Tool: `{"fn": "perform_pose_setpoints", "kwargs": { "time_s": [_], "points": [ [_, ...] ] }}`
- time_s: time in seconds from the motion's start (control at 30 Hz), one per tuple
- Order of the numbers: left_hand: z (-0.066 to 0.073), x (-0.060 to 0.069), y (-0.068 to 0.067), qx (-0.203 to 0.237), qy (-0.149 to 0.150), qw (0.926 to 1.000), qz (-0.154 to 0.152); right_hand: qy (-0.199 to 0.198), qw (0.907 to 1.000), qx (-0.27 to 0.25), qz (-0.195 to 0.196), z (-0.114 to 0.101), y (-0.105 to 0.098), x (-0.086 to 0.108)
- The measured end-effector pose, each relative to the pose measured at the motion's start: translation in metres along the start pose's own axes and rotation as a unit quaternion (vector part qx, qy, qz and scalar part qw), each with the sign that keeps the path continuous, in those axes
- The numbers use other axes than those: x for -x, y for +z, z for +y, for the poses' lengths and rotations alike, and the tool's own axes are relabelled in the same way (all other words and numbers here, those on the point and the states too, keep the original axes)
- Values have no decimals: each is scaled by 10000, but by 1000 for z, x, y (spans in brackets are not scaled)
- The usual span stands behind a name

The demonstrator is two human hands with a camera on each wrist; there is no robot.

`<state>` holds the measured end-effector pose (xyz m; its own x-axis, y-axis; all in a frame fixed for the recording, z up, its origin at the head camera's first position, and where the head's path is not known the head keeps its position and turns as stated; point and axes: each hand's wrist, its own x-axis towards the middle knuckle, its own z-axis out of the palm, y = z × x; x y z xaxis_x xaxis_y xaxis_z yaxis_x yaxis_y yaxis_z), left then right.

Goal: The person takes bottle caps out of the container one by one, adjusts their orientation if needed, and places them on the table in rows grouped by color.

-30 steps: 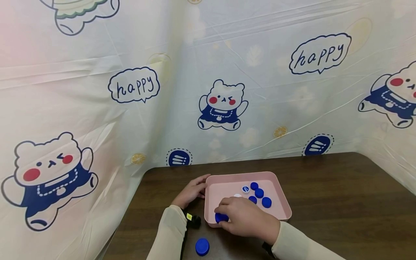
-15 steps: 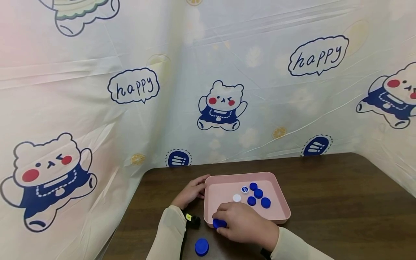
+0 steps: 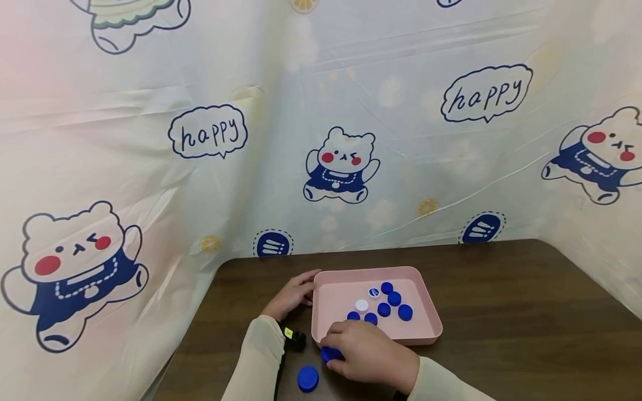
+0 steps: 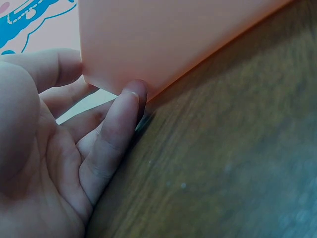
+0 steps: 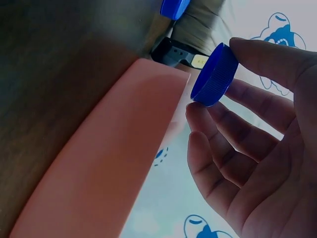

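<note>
My right hand [image 3: 368,352] pinches a blue screw cap [image 5: 216,74] between thumb and fingers, just over the near-left edge of the pink tray [image 3: 317,312]. In the right wrist view, the cap is tilted, with its ribbed side showing. My left hand [image 3: 290,295] rests against the tray's left side near the far corner; the left wrist view shows its fingers [image 4: 111,129] touching the outer wall. Inside the tray lie several blue caps [image 3: 394,299], a plain white cap [image 3: 361,306] and a white cap with a blue print [image 3: 374,292]. Another blue cap [image 3: 308,379] sits on the table.
The brown wooden table [image 3: 501,312] extends to the right and behind the tray. A patterned curtain [image 3: 401,139] hangs along its back and sides. A black wrist strap [image 3: 297,340] is on the left wrist, close to the tray.
My right hand has moved the blue cap from inside the tray toward the near-left, past the rim. Caps that it covered now show. The left hand stays at the tray.
</note>
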<state>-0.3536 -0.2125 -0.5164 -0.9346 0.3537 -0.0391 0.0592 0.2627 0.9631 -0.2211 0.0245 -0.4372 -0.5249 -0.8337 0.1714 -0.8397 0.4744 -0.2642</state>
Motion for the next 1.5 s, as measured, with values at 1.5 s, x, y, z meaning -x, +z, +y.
{"fn": "perform_pose_setpoints", "kwargs": {
  "time_s": [1.5],
  "points": [
    [-4, 1, 0, -60, -317, 9994, 110, 353, 9994, 54, -7, -4, 13, 3]
  ]
}}
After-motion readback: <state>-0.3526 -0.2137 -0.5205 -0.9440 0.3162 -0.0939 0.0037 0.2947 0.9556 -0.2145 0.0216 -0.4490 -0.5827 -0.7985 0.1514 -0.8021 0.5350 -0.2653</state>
